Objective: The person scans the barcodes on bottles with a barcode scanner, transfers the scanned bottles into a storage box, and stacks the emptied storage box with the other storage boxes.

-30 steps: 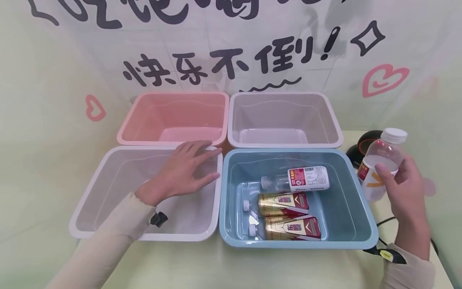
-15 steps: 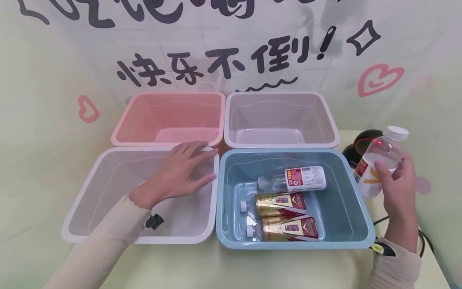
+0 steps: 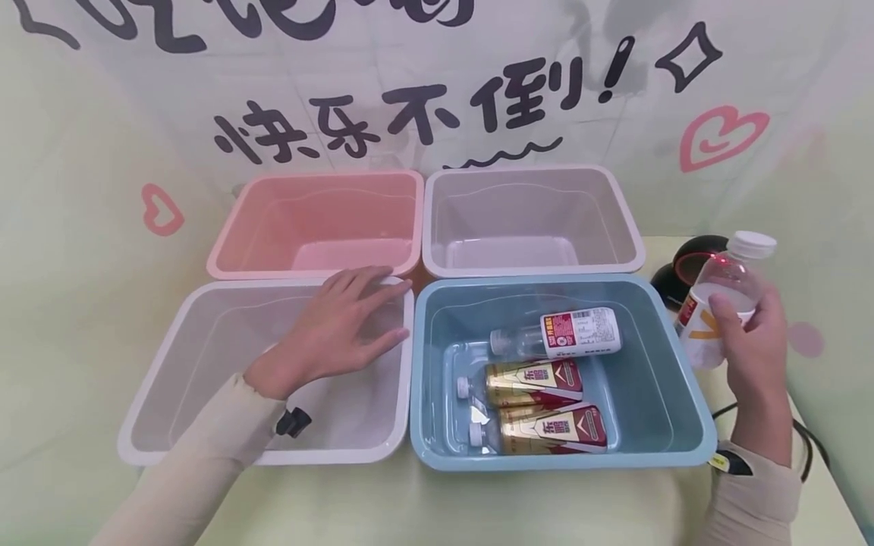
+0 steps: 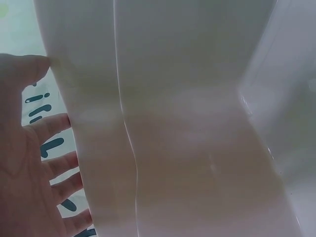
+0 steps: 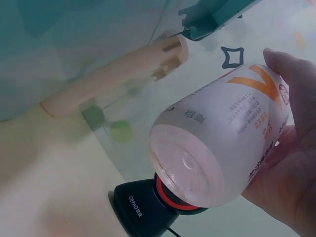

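My right hand (image 3: 758, 341) grips a clear plastic bottle (image 3: 705, 341) by its white label, cap up and slightly tilted. It stands off the right side of the blue bin (image 3: 655, 447), in front of a black device with a red ring (image 3: 690, 262); a red light shows on the bottle's neck. In the right wrist view the bottle's base (image 5: 185, 165) overlaps that device. My left hand (image 3: 328, 334) rests with spread fingers over the far right corner of the pale grey bin (image 3: 273, 459). Its fingertips (image 4: 64, 121) are right at the rim in the left wrist view.
Inside the blue bin lie a white-labelled bottle (image 3: 580, 332) and two gold-and-red bottles (image 3: 532, 381), all on their sides. A pink bin (image 3: 328, 265) and another grey bin (image 3: 532, 269) stand behind. Black cable (image 3: 809, 440) runs along the table's right side. A printed sheet (image 3: 410, 76) hangs at the back.
The head view has shifted slightly. A red light has appeared on the held bottle's neck. Both hands keep nearly the same place and hold.
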The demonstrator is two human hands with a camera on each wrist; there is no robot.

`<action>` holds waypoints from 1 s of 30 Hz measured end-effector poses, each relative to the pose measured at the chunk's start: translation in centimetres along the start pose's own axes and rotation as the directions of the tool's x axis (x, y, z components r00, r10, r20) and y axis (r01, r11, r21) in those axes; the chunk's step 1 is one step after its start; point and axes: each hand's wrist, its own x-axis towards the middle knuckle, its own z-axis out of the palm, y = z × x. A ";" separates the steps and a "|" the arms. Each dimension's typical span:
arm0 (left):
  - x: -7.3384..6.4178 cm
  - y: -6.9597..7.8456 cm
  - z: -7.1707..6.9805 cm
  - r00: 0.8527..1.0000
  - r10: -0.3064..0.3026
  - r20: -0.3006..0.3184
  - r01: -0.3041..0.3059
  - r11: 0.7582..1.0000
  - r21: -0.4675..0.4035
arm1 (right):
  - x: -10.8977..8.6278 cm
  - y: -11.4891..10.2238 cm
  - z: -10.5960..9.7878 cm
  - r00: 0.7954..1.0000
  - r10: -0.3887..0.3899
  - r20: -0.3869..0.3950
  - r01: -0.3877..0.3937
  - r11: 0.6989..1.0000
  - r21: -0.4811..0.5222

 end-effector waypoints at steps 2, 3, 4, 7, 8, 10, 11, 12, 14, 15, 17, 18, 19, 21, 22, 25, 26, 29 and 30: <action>0.0 0.0 0.0 1.000 0.006 -0.005 -0.006 1.000 0.006 | 0.1 0.0 -0.1 1.000 0.019 -0.012 -0.019 1.000 0.008; 0.0 0.0 0.0 1.000 0.010 -0.007 -0.010 1.000 0.008 | 0.1 0.1 -0.2 1.000 0.029 -0.011 -0.029 1.000 0.008; 0.0 0.0 0.0 1.000 0.012 -0.007 -0.012 1.000 0.009 | 0.2 0.1 -0.3 0.999 0.039 -0.010 -0.039 0.999 0.018; 0.0 0.1 0.0 1.000 0.013 -0.005 -0.013 1.000 0.010 | 0.4 0.2 -0.5 0.998 0.059 0.000 -0.059 0.997 0.042; 0.0 0.1 0.1 1.000 0.012 -0.003 -0.012 1.000 0.009 | 0.4 0.3 -0.5 0.998 0.067 0.002 -0.067 0.996 0.052; 0.0 0.0 0.1 1.000 0.010 -0.003 -0.010 1.000 0.005 | 0.5 0.3 -0.7 0.997 0.076 0.003 -0.076 0.996 0.055; 0.0 0.1 0.1 1.000 0.009 -0.002 -0.009 1.000 0.001 | 0.5 0.3 -0.7 0.997 0.079 0.007 -0.079 0.995 0.055; 0.0 0.0 0.1 1.000 0.009 -0.002 -0.009 1.000 -0.001 | 0.6 0.3 -0.8 0.997 0.081 0.008 -0.082 0.995 0.058; 0.0 0.0 0.1 1.000 0.005 -0.003 -0.005 1.000 -0.003 | 0.6 0.3 -0.9 0.997 0.081 0.010 -0.082 0.994 0.075; 0.0 0.0 0.1 1.000 0.004 -0.004 -0.004 1.000 -0.004 | 0.6 0.4 -0.9 0.997 0.081 0.012 -0.082 0.993 0.080; 0.0 0.0 0.1 1.000 0.003 -0.005 -0.003 1.000 -0.005 | 0.7 0.4 -0.9 0.997 0.079 0.017 -0.080 0.992 0.097; -0.1 0.0 0.1 1.000 0.002 -0.005 -0.002 1.000 -0.003 | 0.7 0.5 -0.9 0.997 0.077 0.015 -0.078 0.992 0.099; -0.1 0.1 0.1 1.000 0.002 -0.005 -0.002 1.000 -0.004 | 0.7 0.5 -0.9 0.997 0.074 0.016 -0.076 0.992 0.103; -0.1 0.1 0.1 1.000 0.002 -0.003 -0.002 1.000 -0.005 | 0.6 0.5 -1.0 0.998 0.064 0.029 -0.067 0.989 0.130; -0.1 0.1 0.1 1.000 0.002 -0.001 -0.002 1.000 -0.006 | 0.6 0.5 -1.0 0.998 0.051 0.033 -0.056 0.986 0.154; -0.1 0.1 0.1 1.000 -0.001 0.002 0.001 1.000 -0.007 | 0.5 0.7 -0.9 0.999 -0.017 0.050 0.004 0.965 0.262; -0.1 0.1 0.0 1.000 -0.001 0.003 0.001 1.000 -0.006 | 0.4 0.8 -0.8 0.997 -0.042 0.057 0.023 0.952 0.305; -0.1 0.1 0.0 1.000 0.000 0.001 0.000 1.000 -0.006 | 0.3 0.9 -0.5 0.991 -0.111 0.072 0.072 0.907 0.416; 0.0 0.1 0.0 1.000 0.001 -0.001 -0.001 1.000 -0.006 | 0.2 0.9 -0.5 0.989 -0.123 0.078 0.077 0.895 0.440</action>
